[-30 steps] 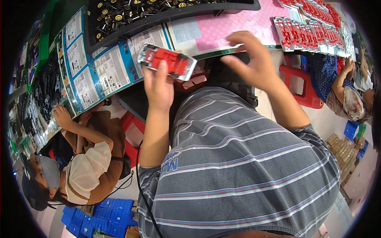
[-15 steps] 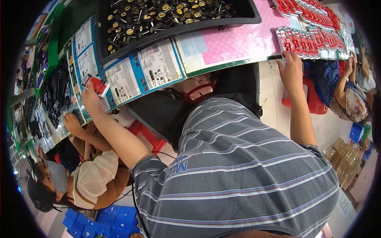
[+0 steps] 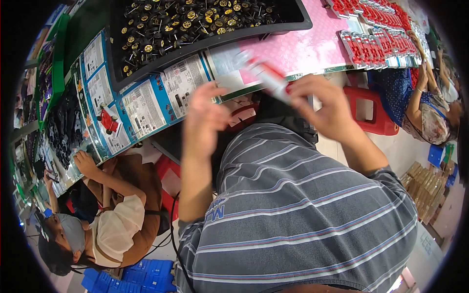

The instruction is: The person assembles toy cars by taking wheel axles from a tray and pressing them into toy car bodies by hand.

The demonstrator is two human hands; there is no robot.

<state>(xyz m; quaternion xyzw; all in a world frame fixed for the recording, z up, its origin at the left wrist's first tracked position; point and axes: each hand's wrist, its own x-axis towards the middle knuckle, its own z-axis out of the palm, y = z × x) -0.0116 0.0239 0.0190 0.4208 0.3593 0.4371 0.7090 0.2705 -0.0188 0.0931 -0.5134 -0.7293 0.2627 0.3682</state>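
My right hand (image 3: 325, 105) is closed on one end of a long red and silver-white toy part (image 3: 273, 80), blurred by motion, over the table's front edge. To its left, my left hand (image 3: 202, 117) is raised in front of the table edge, also blurred. Its fingers look apart and nothing shows in them. Farther left, a small red and white toy part (image 3: 108, 121) with dark bits lies on the printed sheets. At the far right of the table stand rows of similar red and silver toy parts (image 3: 364, 49).
A large black tray (image 3: 307, 19) full of small black wheels with yellow hubs sits on the table. Pink patterned sheeting (image 3: 312, 49) covers the table's right part. A co-worker's hand (image 3: 85, 163) rests at the left edge. Red stools (image 3: 378, 117) stand below; blue boxes (image 3: 146, 276) are behind.
My left hand has let go of the small red toy part, now on the sheets, and moved right. My right hand has come left from the rows with a red and silver part in it.
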